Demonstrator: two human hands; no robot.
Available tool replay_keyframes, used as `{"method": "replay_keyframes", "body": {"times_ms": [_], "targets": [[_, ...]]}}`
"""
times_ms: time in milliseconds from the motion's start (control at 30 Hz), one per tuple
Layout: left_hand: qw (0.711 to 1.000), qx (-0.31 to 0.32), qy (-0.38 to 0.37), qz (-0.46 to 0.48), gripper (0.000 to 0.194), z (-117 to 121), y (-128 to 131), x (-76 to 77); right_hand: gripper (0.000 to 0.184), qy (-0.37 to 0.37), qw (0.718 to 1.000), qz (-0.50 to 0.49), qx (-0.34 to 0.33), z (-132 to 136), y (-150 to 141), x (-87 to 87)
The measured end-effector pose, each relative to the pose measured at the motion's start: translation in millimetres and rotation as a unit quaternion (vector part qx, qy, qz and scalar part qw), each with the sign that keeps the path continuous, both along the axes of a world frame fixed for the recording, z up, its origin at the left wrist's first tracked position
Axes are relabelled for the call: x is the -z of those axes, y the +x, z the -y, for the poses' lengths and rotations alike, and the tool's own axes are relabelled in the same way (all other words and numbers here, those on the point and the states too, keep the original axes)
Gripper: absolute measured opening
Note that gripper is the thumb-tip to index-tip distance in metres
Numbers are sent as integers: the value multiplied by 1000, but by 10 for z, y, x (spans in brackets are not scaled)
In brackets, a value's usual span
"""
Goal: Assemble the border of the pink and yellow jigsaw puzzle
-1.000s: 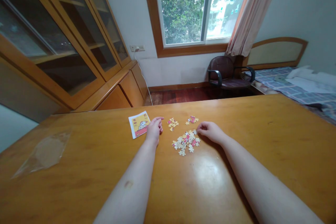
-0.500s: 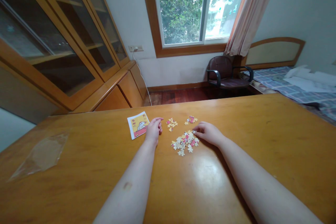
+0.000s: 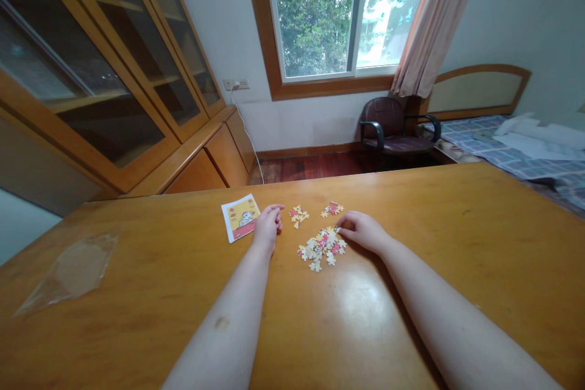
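Note:
My right hand (image 3: 363, 231) pinches a small jigsaw puzzle piece (image 3: 337, 230) between thumb and fingertips, at the right edge of a loose pile of puzzle pieces (image 3: 320, 247). Many in that pile lie pale side up; others show pink and yellow. My left hand (image 3: 269, 226) rests on the table with its index finger stretched out and the other fingers curled, nothing visible in it. Beside it on the left lies a picture card (image 3: 241, 219), partly covered by the hand. Beyond the pile are a cluster of yellow pieces (image 3: 299, 216) and a smaller pink-and-yellow cluster (image 3: 333, 209).
A clear plastic bag (image 3: 73, 271) lies flat at the left of the wooden table (image 3: 292, 329). Behind the table stand a glass-door cabinet (image 3: 196, 128), an armchair (image 3: 388, 125) under the window, and a bed (image 3: 484, 134) with a plaid cover.
Almost nothing differs. My right hand stays at the pile's edge with the puzzle piece, shifted only very slightly; my left hand has not moved.

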State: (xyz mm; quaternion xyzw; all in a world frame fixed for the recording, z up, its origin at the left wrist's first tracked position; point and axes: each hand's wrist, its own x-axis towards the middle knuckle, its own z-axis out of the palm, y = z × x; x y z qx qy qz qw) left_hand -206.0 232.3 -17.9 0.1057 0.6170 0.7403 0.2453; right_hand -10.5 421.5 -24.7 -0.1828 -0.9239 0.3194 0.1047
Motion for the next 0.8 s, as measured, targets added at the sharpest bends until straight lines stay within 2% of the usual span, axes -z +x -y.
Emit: {"method": "replay_keyframes", "body": {"times_ms": [100,267,433,667,800], "targets": [[1000,2,2,0,18,-2,1,-6,15,-6,1000,6,11,-9,16,3],[1000,1,3,0,18,-4,6,-13,31,-20,999,13,-23,-23,46,-9],[1000,1,3,0,19,-2,16,-20,19,-6,999,21,-27,7,47,-49],[1000,-1,7,5,19,-20,2,0,14,18,1000,-1,-21,21,44,-56],[1000,-3,7,4,19,-20,1,4,14,-12,1000,8,1,-7,25,-37]]}}
